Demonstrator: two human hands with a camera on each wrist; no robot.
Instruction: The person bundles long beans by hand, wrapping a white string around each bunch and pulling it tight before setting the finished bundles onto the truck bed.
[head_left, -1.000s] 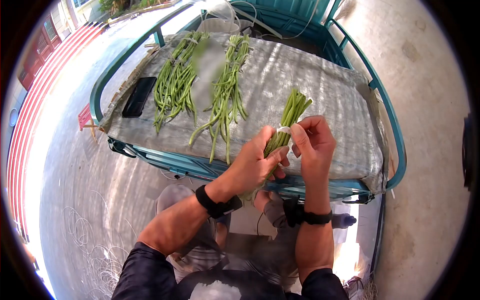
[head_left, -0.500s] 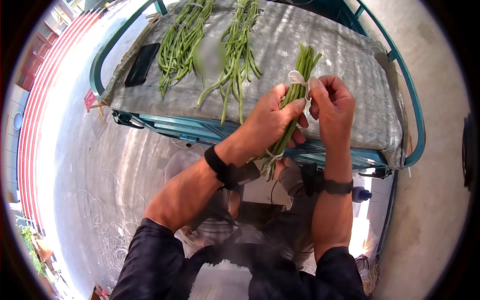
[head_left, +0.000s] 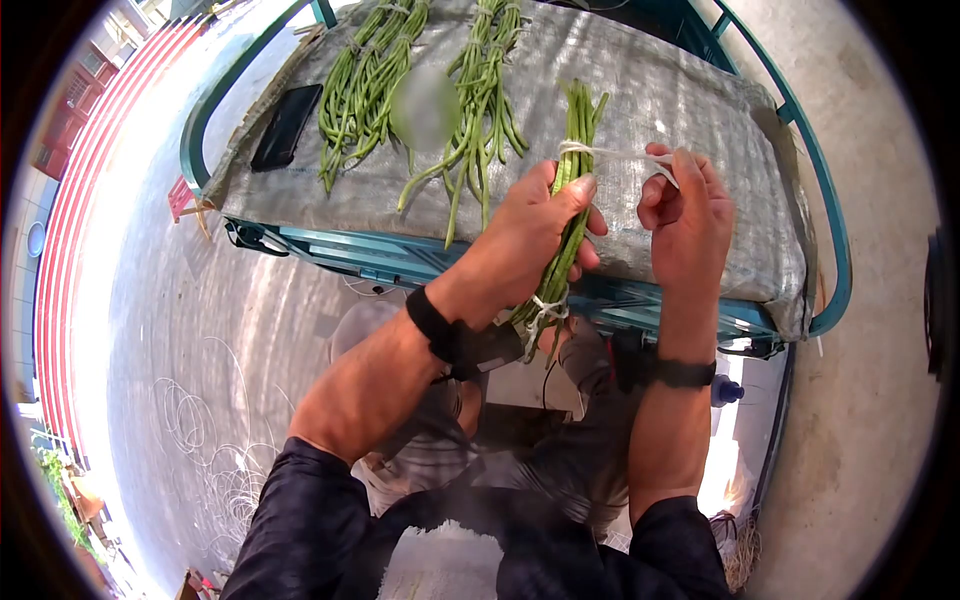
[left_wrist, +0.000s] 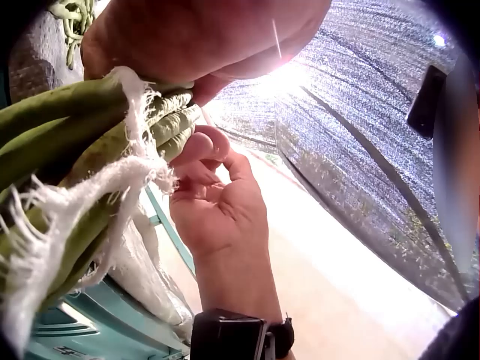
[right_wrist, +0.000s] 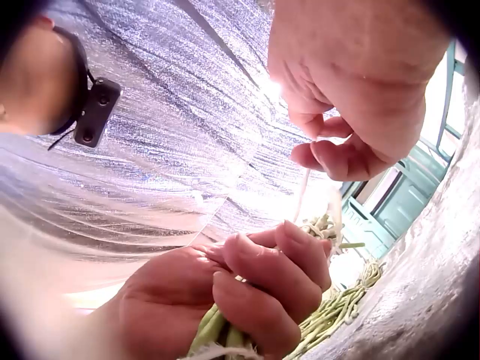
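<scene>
A bundle of long green beans (head_left: 580, 120) stands slanted in my left hand (head_left: 530, 230), whose fingers and thumb grip it below the upper end. Around that end runs a white strip (head_left: 622, 153), drawn out to the right in a nearly straight line. My right hand (head_left: 693, 215) pinches the strip's free end between thumb and fingers, apart from the beans. Lower on the bundle is a frayed white tie (head_left: 547, 308), seen close up in the left wrist view as a knotted strip (left_wrist: 139, 169). The left palm hides the bundle's middle.
Tied bean bundles (head_left: 365, 100) lie on the grey woven cover (head_left: 660, 110), beside a dark phone (head_left: 287, 128). A teal cart rail (head_left: 815, 200) curves along the right side. A blurred patch covers part of the beans. Loose wire coils (head_left: 215, 465) lie on the ground at left.
My right hand has moved from beside the bundle out to the right, stretching the white strip. The left hand keeps its grip. Earlier, the head view tilted downward.
</scene>
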